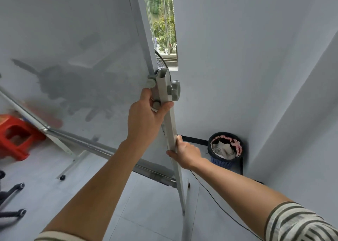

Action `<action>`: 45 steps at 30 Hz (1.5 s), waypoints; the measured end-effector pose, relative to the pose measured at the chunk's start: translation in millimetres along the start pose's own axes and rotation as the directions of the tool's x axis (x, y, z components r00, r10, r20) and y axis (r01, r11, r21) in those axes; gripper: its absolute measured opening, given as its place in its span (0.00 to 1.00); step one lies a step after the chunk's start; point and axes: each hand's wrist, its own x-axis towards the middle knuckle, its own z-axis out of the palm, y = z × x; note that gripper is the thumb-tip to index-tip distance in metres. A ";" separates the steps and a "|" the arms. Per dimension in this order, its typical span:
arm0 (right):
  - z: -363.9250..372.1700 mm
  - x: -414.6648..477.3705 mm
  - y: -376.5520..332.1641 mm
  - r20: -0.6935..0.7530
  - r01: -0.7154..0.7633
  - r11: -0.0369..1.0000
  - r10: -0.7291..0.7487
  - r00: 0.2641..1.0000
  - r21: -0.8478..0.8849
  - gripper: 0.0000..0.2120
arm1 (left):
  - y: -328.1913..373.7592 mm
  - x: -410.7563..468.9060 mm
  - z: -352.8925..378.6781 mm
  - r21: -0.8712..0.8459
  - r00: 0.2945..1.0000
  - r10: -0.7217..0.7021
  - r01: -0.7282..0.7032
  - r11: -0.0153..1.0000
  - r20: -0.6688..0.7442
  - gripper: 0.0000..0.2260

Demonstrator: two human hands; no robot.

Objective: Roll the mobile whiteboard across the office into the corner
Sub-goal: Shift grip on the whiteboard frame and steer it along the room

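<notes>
The mobile whiteboard [76,57] fills the left half of the view, its glossy panel tilted and reflecting the room. Its pale upright side post [171,125] runs down the middle, with a grey locking knob [174,90] near the top. My left hand [146,114] grips the post just under the knob. My right hand [186,153] holds the same post lower down, from the right side. The stand's foot [183,212] rests on the tiled floor; the far leg ends in a black caster [62,177].
A dark waste bin [225,150] full of paper stands in the wall corner at right, with a black cable [215,202] trailing over the floor. A red plastic stool [16,136] sits at left. Office-chair legs [12,200] show at lower left. A window [162,21] lies behind the board.
</notes>
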 end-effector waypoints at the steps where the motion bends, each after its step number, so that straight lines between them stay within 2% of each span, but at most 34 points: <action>1: -2.3 9.2 2.1 -0.001 0.011 1.000 -0.011 1.000 0.000 0.22 | -1.0 6.7 3.9 0.008 1.000 -0.003 0.003 1.000 -0.006 0.20; 12: -39.4 124.5 29.0 0.072 0.114 0.993 -0.112 0.991 -0.027 0.24 | -14.3 92.9 64.3 0.071 0.988 -0.138 0.143 0.987 -0.073 0.21; 15: -48.3 149.8 33.6 0.093 0.144 0.989 -0.140 0.986 -0.037 0.23 | -16.0 112.9 78.1 0.089 0.980 -0.182 0.189 0.978 -0.079 0.24; 22: -59.8 187.1 39.5 0.107 0.178 0.984 -0.175 0.979 -0.022 0.20 | -17.9 142.6 94.8 0.149 0.964 -0.243 0.257 0.955 -0.107 0.21; 27: -57.1 195.7 35.4 0.114 0.194 0.980 -0.189 0.975 -0.033 0.22 | -25.2 147.7 92.0 0.180 0.960 -0.260 0.275 0.945 -0.099 0.22; 34: -49.8 194.6 20.6 0.107 0.167 0.985 -0.163 0.981 -0.032 0.22 | -40.6 149.8 77.8 0.196 0.967 -0.239 0.251 0.948 -0.083 0.21; 39: -34.5 184.4 5.8 0.071 0.104 0.994 -0.105 0.992 0.020 0.20 | -54.6 147.4 61.2 0.194 0.983 -0.168 0.180 0.964 -0.078 0.22; 45: -4.4 153.2 -20.7 -0.005 -0.006 0.994 0.007 1.000 0.112 0.15 | -73.0 132.0 28.5 0.160 0.997 -0.072 0.065 0.985 0.036 0.23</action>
